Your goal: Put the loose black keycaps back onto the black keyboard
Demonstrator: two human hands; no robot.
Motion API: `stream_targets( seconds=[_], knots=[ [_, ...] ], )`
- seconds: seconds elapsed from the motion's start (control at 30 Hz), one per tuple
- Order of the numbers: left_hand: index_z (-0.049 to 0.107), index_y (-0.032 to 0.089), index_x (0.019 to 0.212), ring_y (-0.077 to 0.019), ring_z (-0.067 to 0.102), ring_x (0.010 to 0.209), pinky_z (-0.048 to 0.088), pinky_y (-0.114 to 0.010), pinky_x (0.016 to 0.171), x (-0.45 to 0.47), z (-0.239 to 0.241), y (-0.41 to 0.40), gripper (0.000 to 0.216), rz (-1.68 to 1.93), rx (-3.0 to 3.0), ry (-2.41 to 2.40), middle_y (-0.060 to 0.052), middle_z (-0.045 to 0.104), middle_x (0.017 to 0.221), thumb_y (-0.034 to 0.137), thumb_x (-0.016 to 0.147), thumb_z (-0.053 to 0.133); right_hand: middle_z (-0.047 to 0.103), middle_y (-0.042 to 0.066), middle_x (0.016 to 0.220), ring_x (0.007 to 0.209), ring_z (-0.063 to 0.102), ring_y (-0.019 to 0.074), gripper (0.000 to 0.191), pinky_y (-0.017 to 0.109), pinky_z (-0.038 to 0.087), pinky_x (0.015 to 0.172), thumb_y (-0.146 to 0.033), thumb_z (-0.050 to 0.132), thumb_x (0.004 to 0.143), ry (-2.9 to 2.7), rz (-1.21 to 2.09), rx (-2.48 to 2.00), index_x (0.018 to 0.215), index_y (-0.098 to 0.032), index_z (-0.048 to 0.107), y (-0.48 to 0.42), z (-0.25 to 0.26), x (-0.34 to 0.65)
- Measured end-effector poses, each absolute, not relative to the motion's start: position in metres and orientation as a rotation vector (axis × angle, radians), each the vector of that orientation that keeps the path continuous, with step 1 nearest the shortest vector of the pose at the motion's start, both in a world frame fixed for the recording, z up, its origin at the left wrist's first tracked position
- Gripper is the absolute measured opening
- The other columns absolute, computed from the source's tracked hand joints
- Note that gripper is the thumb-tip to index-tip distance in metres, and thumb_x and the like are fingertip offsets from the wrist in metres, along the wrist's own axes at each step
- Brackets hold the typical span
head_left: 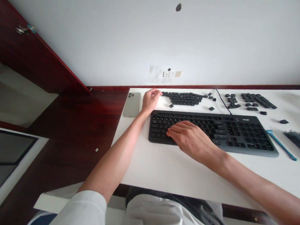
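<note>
The black keyboard [221,142] lies across the white table; its left part carries keycaps, while many sockets on the right side look bare. My right hand [189,137] rests over the left-centre of the keyboard, fingers bunched and pointing down at the lower key rows. What its fingertips hold, if anything, is hidden. Beyond the keyboard's top left corner, my left hand [150,100] is closed in a pinch at the left end of a group of loose black keycaps [186,99], with a dark keycap at its fingertips.
A phone [132,105] lies left of my left hand. More loose keycaps [257,99] are scattered at the back right, near the keyboard cable [222,100]. A blue tool [281,145] and a dark object in clear wrap [298,142] lie at the right. A wall stands behind.
</note>
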State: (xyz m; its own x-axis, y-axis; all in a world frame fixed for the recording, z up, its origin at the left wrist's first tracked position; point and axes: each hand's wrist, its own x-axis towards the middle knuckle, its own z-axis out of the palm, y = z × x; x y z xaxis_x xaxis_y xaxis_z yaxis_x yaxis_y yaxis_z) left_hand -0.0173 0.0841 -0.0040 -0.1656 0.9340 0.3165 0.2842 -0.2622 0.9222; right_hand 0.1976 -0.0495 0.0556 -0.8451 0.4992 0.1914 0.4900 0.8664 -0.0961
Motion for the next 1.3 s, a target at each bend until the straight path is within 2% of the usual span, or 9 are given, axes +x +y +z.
stream_targets(
  seconds=[0.1, 0.33, 0.43, 0.57, 0.63, 0.77, 0.9, 1.03, 1.3],
  knots=[
    [0.068, 0.02, 0.072, -0.0141, 0.055, 0.067, 0.038, -0.027, 0.061, -0.018, -0.004, 0.084, 0.02, 1.477, 1.535, 1.388, 0.0, 0.069, 0.076, 0.029, 0.088, 0.06, 0.075, 0.008, 0.088, 0.084, 0.069, 0.0226, 0.023, 0.037, 0.051, 0.08, -0.005, 0.058, 0.094, -2.759, 0.108, -0.771, 0.092, -0.017, 0.077, -0.049, 0.048, 0.199],
    [0.068, 0.02, 0.074, -0.0163, 0.06, 0.074, 0.042, -0.027, 0.067, -0.018, -0.002, 0.084, 0.02, 1.469, 1.545, 1.415, -0.002, 0.068, 0.076, 0.031, 0.089, 0.06, 0.079, 0.005, 0.109, 0.102, 0.072, 0.023, 0.025, 0.038, 0.06, 0.091, -0.017, 0.058, 0.096, -2.292, 0.599, -0.781, 0.108, -0.024, 0.078, -0.035, 0.038, 0.223],
    [0.068, 0.02, 0.075, -0.0172, 0.061, 0.075, 0.043, -0.027, 0.067, -0.018, 0.001, 0.082, 0.021, 1.445, 1.536, 1.441, -0.002, 0.068, 0.076, 0.033, 0.089, 0.059, 0.08, 0.006, 0.097, 0.089, 0.074, 0.0217, 0.018, 0.035, 0.06, 0.08, -0.031, 0.064, 0.098, -2.214, 0.729, -0.82, 0.098, -0.023, 0.08, -0.028, 0.046, 0.235],
    [0.068, 0.02, 0.075, -0.0175, 0.062, 0.077, 0.044, -0.027, 0.069, -0.018, 0.001, 0.081, 0.021, 1.45, 1.556, 1.434, -0.002, 0.069, 0.078, 0.033, 0.088, 0.058, 0.075, 0.006, 0.076, 0.068, 0.069, 0.0175, 0.036, 0.029, 0.054, 0.062, -0.051, 0.076, 0.089, -2.305, 0.967, -0.753, 0.073, -0.019, 0.076, -0.023, 0.051, 0.241],
    [0.068, 0.019, 0.075, -0.0173, 0.062, 0.078, 0.044, -0.027, 0.071, -0.018, 0.0, 0.082, 0.021, 1.474, 1.562, 1.402, -0.002, 0.07, 0.079, 0.032, 0.087, 0.058, 0.076, 0.006, 0.08, 0.073, 0.07, 0.0188, 0.03, 0.03, 0.054, 0.065, -0.048, 0.077, 0.089, -2.322, 0.881, -0.754, 0.079, -0.02, 0.078, -0.021, 0.051, 0.239],
    [0.069, 0.019, 0.074, -0.0163, 0.061, 0.075, 0.043, -0.027, 0.07, -0.019, -0.001, 0.084, 0.021, 1.496, 1.554, 1.372, -0.001, 0.07, 0.077, 0.032, 0.086, 0.059, 0.08, 0.006, 0.101, 0.095, 0.071, 0.0238, 0.016, 0.037, 0.057, 0.085, -0.03, 0.067, 0.097, -2.305, 0.492, -0.854, 0.104, -0.024, 0.08, -0.005, 0.053, 0.233],
    [0.069, 0.019, 0.075, -0.0159, 0.059, 0.072, 0.042, -0.026, 0.068, -0.019, 0.0, 0.082, 0.021, 1.491, 1.54, 1.377, -0.001, 0.068, 0.074, 0.033, 0.086, 0.058, 0.079, 0.006, 0.109, 0.106, 0.068, 0.0268, 0.023, 0.042, 0.056, 0.091, -0.016, 0.062, 0.096, -2.385, 0.288, -0.895, 0.11, -0.023, 0.079, 0.028, 0.06, 0.23],
    [0.068, 0.019, 0.075, -0.0155, 0.057, 0.067, 0.04, -0.026, 0.062, -0.019, 0.001, 0.082, 0.022, 1.454, 1.517, 1.412, 0.0, 0.065, 0.071, 0.036, 0.087, 0.058, 0.076, 0.01, 0.115, 0.108, 0.067, 0.0278, 0.033, 0.042, 0.056, 0.09, -0.011, 0.065, 0.091, -2.561, 0.253, -0.906, 0.119, -0.023, 0.077, 0.06, 0.059, 0.222],
    [0.067, 0.02, 0.075, -0.0168, 0.061, 0.073, 0.042, -0.026, 0.064, -0.02, -0.001, 0.085, 0.021, 1.48, 1.502, 1.375, -0.001, 0.067, 0.073, 0.035, 0.087, 0.059, 0.075, 0.012, 0.105, 0.11, 0.065, 0.0285, 0.029, 0.038, 0.053, 0.09, -0.006, 0.074, 0.084, -2.726, 0.152, -0.877, 0.108, -0.021, 0.079, 0.079, 0.052, 0.196]
  ],
)
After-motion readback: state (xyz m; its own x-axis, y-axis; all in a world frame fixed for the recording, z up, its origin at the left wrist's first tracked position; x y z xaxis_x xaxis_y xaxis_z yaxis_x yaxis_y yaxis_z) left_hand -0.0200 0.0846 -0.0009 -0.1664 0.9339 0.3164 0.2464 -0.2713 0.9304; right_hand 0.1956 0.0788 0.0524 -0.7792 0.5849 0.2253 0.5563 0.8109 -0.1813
